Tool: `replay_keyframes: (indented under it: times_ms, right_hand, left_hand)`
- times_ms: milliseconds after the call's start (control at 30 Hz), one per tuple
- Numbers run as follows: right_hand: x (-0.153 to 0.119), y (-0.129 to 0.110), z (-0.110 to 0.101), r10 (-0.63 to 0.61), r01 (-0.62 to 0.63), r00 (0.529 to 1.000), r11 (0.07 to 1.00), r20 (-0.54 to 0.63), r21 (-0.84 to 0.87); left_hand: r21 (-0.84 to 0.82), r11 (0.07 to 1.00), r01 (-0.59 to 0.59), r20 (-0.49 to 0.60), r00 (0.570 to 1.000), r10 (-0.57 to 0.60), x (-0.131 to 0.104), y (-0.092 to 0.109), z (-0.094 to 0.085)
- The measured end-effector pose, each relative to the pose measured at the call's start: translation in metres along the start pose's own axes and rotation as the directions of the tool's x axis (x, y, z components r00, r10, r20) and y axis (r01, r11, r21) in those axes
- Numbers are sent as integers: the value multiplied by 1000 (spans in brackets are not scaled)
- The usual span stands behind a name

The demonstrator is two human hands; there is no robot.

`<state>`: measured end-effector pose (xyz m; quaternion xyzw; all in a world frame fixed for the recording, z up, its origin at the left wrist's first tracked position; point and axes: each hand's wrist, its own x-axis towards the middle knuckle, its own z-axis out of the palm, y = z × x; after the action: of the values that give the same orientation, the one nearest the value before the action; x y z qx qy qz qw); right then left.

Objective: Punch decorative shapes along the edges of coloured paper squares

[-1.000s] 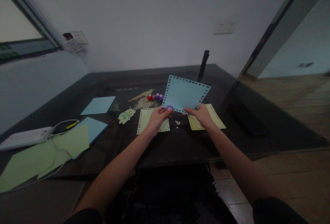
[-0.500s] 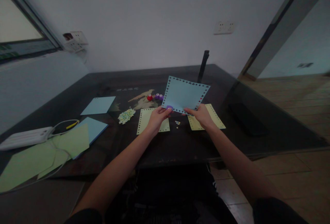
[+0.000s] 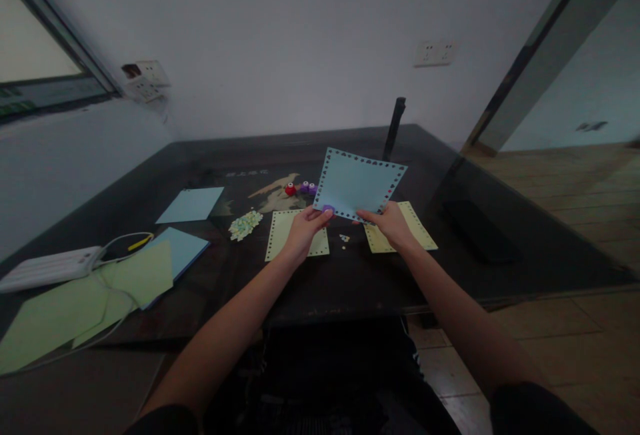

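Observation:
A light blue sheet of paper [image 3: 357,185], with small punched shapes along its edges, is held up tilted above the desk. At its lower left corner my left hand [image 3: 301,233] is closed around a small purple craft punch [image 3: 328,208], thumb on top; the rest of the punch is hidden. My right hand [image 3: 394,225] pinches the sheet's lower right edge. Beneath my hands lie two pale yellow punched sheets, a left one [image 3: 277,238] and a right one [image 3: 420,231]. Tiny paper cutouts [image 3: 345,239] are scattered between them.
A red craft punch [image 3: 291,189] and purple ones [image 3: 306,187] stand behind the sheets. Left are a heap of cutouts [image 3: 245,225], blue paper [image 3: 193,205], green paper [image 3: 135,275] and a white power strip [image 3: 50,268] with its cord. A dark flat object [image 3: 480,231] lies right.
Almost nothing differs. Both hands keep their grip and the blue sheet stays in place; the fingers of my right hand shift very slightly under its edge.

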<state>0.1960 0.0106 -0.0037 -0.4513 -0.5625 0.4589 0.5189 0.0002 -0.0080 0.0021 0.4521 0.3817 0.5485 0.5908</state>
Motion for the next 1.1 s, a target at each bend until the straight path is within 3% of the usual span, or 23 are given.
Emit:
replay_keyframes:
  times_ms: [1100]
  right_hand:
    - [-2, -1, 0, -19, 19, 1000, 999, -2, -28]
  left_hand:
    - [22, 1000, -18, -15, 1000, 18, 0, 3, 0]
